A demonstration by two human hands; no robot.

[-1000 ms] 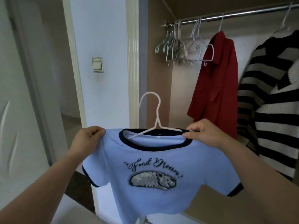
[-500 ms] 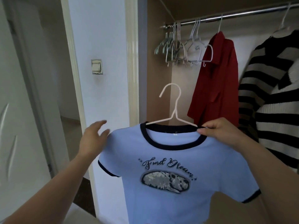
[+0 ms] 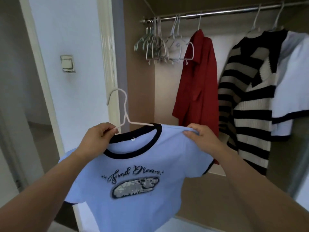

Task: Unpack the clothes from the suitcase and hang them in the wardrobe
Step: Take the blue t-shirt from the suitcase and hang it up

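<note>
A light blue T-shirt [image 3: 138,166] with a dark collar and a printed front hangs on a white wire hanger [image 3: 122,111] that I hold up in front of the open wardrobe. My left hand [image 3: 98,139] pinches the hanger's left arm at the collar. My right hand [image 3: 200,139] grips the shirt's right shoulder. The hanger's hook points up and left, well below the metal rail [image 3: 225,11]. The suitcase is out of sight.
On the rail hang several empty hangers [image 3: 158,46], a red shirt [image 3: 197,84], a black-and-cream striped sweater [image 3: 250,97] and a white garment [image 3: 294,77] at the far right. A white door frame [image 3: 107,61] and a wall switch [image 3: 67,63] stand left.
My left hand, open half a second ago, has closed on the hanger at the collar. My right hand slid from the collar out to the shoulder. The view swung right, showing more wardrobe.
</note>
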